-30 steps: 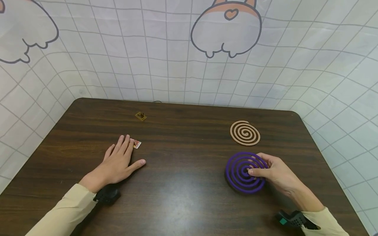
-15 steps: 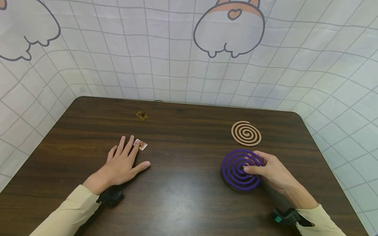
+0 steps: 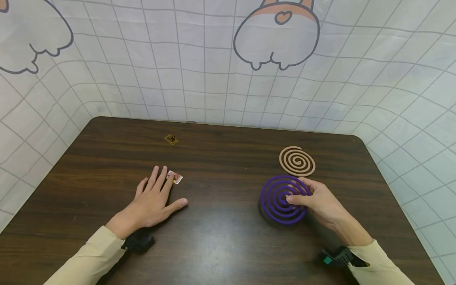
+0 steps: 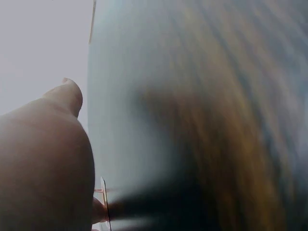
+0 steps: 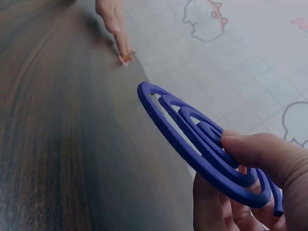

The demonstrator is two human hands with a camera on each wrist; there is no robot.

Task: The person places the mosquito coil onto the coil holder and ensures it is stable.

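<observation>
My right hand (image 3: 320, 202) pinches a purple mosquito coil (image 5: 183, 139), with the thumb on its upper face near the centre and the other fingers beneath. The coil hangs tilted over the dark table in the right wrist view. On the left, my left hand (image 3: 147, 206) has its fingers straight and spread. Its index fingertip overlaps a small printed card (image 3: 177, 178) with a white border. Side-on in the left wrist view, the card (image 4: 105, 207) appears as a thin edge by a fingertip. A tan mosquito coil (image 3: 297, 161) lies flat just beyond the purple one.
A small gold-coloured metal piece (image 3: 171, 139) lies near the far left of the dark wooden table (image 3: 221, 158). White grid-patterned cloth (image 3: 199, 59) with cartoon drawings hangs behind the table and along both sides.
The card has moved right and slightly nearer along with my left hand. My right hand has carried the purple coil left and a little away from me. The tan coil stays on the table.
</observation>
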